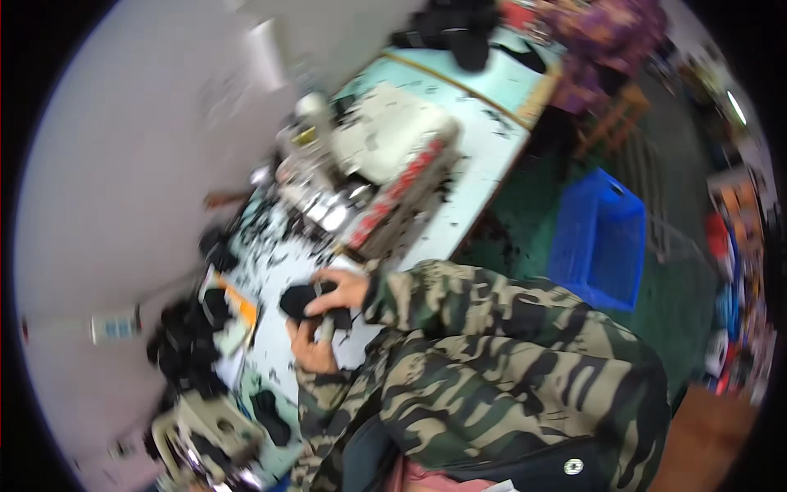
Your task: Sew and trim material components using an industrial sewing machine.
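Observation:
Both my hands hold a small, soft black cloth piece [302, 301] over the pale tabletop; blur keeps its exact kind from showing. My right hand [343, 289] grips it from above, with the thumb across it. Beneath it my left hand [313, 348] is closed on the lower side, its fingertips partly hidden by the cloth. A white machine [392, 135] with a row of red marks along its side stands just beyond my hands. Black scraps [275, 238] litter the table beside it.
At the lower left are a heap of black pieces [184, 348], a beige machine [209, 435] and a long dark piece [270, 418]. On the right, a blue crate [594, 242] sits on the green floor near a wooden stool [615, 119]. A person in purple patterned clothing [607, 37] is at the far table.

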